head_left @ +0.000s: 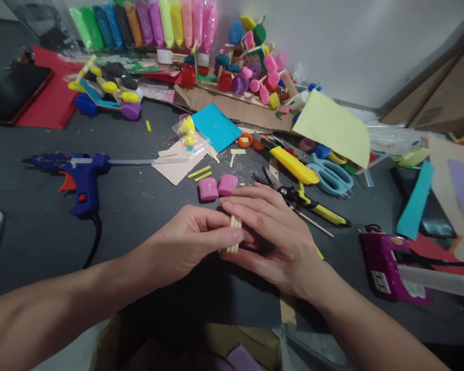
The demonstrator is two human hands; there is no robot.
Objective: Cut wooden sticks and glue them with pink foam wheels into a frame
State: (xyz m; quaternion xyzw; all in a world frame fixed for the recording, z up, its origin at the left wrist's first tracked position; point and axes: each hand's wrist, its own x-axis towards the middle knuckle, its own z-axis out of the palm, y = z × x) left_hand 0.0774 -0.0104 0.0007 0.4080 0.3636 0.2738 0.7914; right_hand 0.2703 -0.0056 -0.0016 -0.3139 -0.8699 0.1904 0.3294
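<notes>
Between my two hands is a small bundle of short pale wooden sticks (235, 222), lined up side by side. My left hand (193, 234) pinches it with thumb and fingers. My right hand (278, 232) curls around its right side, with fingers over the top and the thumb at the lower end. Just beyond my fingertips stand two pink rounded pieces (208, 189). Short yellow-green sticks (203, 176) lie behind them. Close to the right hand are pliers (313, 204) with yellow and black handles.
A blue glue gun (87, 180) with its cord lies left. To the right are a yellow cutter (294, 164), blue-handled scissors (328, 175) and a purple power strip (390, 268). Toy vehicles (108, 93), coloured paper (216, 126) and packed clay sticks (150, 23) fill the back.
</notes>
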